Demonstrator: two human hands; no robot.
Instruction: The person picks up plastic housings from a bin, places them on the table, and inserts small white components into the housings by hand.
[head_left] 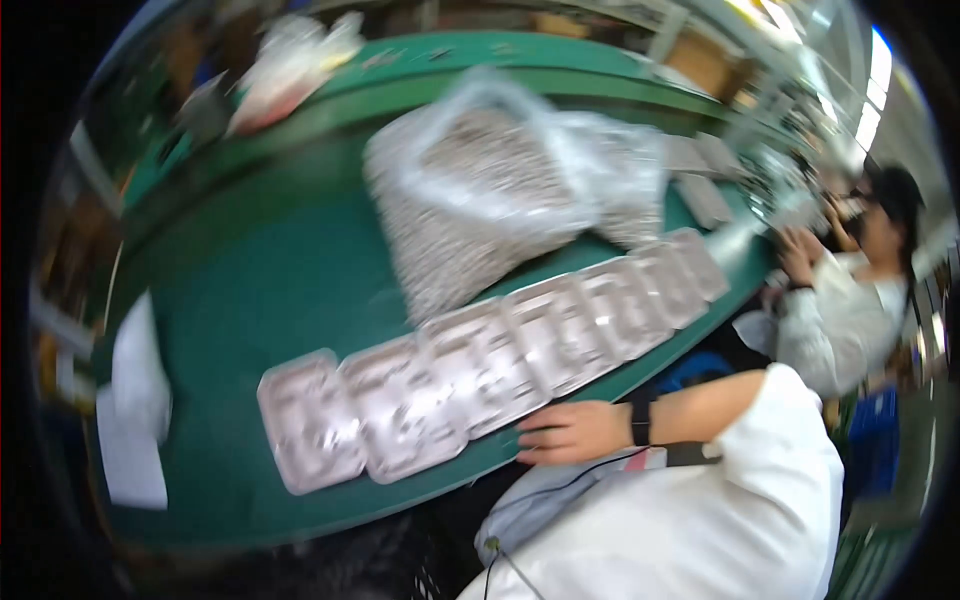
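Trays (483,372) in a row just beyond the loosely spread right-hand grip (580,432)

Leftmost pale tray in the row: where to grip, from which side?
Probably the long left edge of the leftmost tray, coming from the left. That side faces green tabletop, while its right side meets the next tray. It looks flat-lying; blur hides any lip to hook.

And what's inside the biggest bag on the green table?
Lots of small greyish-brown bits, too blurred to name. The bag and top bits cover whatever's deeper, so that can't be seen.
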